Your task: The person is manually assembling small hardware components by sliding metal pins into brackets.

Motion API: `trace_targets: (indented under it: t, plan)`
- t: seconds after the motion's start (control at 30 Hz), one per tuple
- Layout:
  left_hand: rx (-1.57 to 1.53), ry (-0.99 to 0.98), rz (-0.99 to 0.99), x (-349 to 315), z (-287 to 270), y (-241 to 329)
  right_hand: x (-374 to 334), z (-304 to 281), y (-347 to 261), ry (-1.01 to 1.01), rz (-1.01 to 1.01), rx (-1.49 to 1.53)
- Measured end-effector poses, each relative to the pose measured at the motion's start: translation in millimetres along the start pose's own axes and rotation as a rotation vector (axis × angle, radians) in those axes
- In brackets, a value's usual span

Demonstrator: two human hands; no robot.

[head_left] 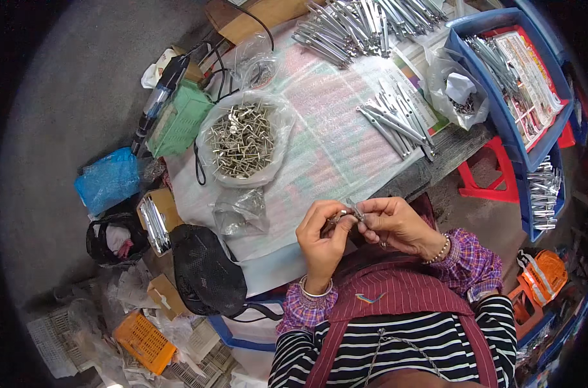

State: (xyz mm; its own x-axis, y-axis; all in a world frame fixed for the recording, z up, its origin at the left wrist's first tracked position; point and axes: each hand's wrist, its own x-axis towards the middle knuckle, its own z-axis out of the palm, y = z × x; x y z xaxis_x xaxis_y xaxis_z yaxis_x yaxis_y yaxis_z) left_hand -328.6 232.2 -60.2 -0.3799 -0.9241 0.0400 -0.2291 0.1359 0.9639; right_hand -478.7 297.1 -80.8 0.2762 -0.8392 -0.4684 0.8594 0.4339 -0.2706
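Observation:
Close in front of my body, my left hand and my right hand meet at the near edge of the table. The fingers of both are closed in a pinch. Between the right thumb and fingertips sits a thin grey metal part. A small shiny metal piece shows at the left fingertips. Most of both is covered by the fingers, so their full shape cannot be made out. Beyond my left hand stands a plastic-lined bowl heaped with T-shaped metal pins.
Slim metal bars lie in a loose group and a large pile. A blue crate stands at right, a bag of small parts beside it. At left are a power screwdriver, a green basket and a black mesh bag.

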Motion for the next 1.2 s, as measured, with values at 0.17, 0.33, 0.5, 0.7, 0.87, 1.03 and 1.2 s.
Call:
trace_targets:
  t: [0.17,0.33,0.5,0.7,0.87,1.03,1.2]
  plan:
    - [-0.107,-0.035,-0.01,-3,1,-2,0,-2,-2,-0.011,0.032,-0.073]
    - [-0.166,-0.048,-0.098,-2,-3,1,1,-10,1,-0.095,0.037,-0.018]
    - [-0.239,-0.003,-0.098,-2,-6,4,3,-10,3,-0.086,0.045,0.005]
    - [-0.293,0.053,-0.07,-4,-8,7,4,-3,1,-0.1,0.078,0.113]
    - [-0.313,0.075,0.015,0,1,15,3,-1,4,-0.04,0.023,0.021]
    - [-0.075,0.038,0.12,3,-11,22,2,-2,1,-0.064,0.009,0.02]
    - [0.092,-0.112,-0.103,3,-11,27,2,-4,0,-0.049,0.006,0.021]
